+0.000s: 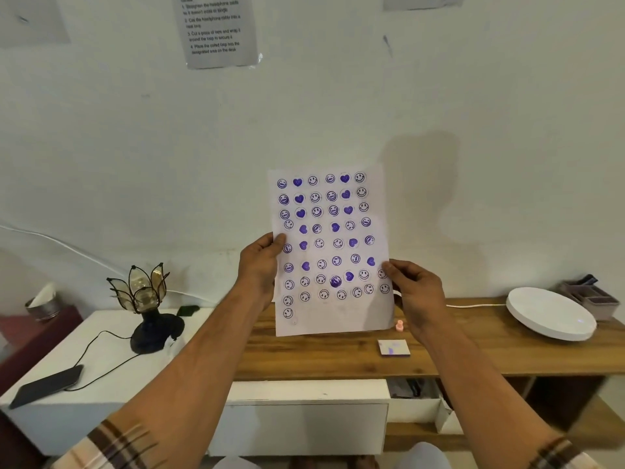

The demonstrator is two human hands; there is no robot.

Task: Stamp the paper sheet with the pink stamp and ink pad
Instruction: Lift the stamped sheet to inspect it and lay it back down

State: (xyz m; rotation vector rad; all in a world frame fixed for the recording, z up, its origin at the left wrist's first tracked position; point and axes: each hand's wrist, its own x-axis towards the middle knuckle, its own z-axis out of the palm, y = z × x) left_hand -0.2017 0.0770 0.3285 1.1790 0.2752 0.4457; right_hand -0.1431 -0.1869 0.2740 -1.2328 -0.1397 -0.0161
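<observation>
I hold the paper sheet (pixel 338 319) upright in the air in front of the wall, above the wooden desk. It is covered with rows of purple smiley and heart stamp prints; only its bottom strip is bare. My left hand (pixel 258 269) grips its left edge and my right hand (pixel 417 292) grips its right edge. The small pink stamp (pixel 399 325) stands on the desk just below the sheet's lower right corner. The square ink pad (pixel 393 347), stained purple, lies on the desk in front of the stamp.
A white round dish (pixel 551 314) and a grey organiser tray (pixel 590 296) sit at the desk's right. On the white cabinet to the left stand a flower-shaped lamp (pixel 145 299) with its cable and a dark phone (pixel 47 384). A printed note (pixel 216 28) hangs on the wall.
</observation>
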